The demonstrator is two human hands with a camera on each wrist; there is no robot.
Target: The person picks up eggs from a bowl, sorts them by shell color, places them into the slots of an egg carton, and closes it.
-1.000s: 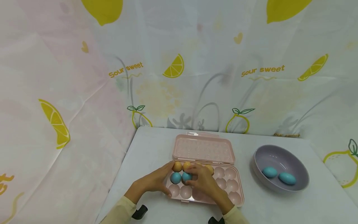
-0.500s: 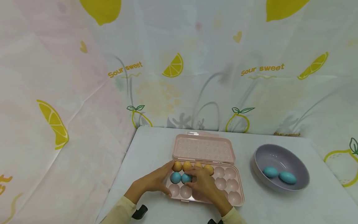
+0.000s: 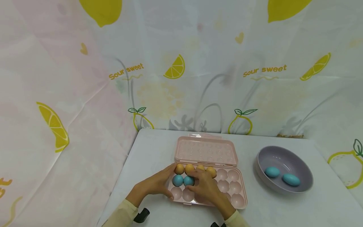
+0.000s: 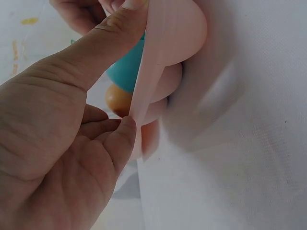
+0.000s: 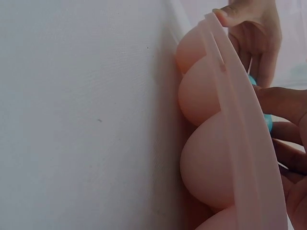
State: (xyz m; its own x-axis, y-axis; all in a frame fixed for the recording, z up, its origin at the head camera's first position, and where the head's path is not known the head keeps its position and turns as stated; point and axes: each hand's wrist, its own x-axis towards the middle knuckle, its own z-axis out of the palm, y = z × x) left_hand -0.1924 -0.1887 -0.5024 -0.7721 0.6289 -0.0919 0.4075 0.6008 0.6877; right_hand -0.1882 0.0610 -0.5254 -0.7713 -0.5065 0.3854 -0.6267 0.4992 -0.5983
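A pink plastic egg carton [image 3: 235, 187] lies open on the white table, its lid [image 3: 206, 150] laid back away from me. Several yellow eggs [image 3: 179, 169] fill the left part of its back row. In the middle row, a blue egg [image 3: 177, 180] sits in the leftmost cup. Right beside it, my right hand [image 3: 207, 188] pinches another blue egg [image 3: 188, 181] from above, seated in or over the second cup. My left hand [image 3: 157, 183] holds the carton's left end, thumb at the front corner and fingers further back. The left wrist view shows its thumb [image 4: 108, 38] against the pink rim.
To the right stands a purple bowl [image 3: 279, 156] with two blue eggs [image 3: 291, 179] in it. The white table [image 3: 154, 142] runs back to a lemon-printed cloth [image 3: 210, 56]. Cups in the front row, such as the left one [image 3: 176, 192], hold no egg.
My right hand has settled slightly downward and left with the second blue egg, uncovering more of the yellow eggs behind. The left hand keeps its place on the carton.
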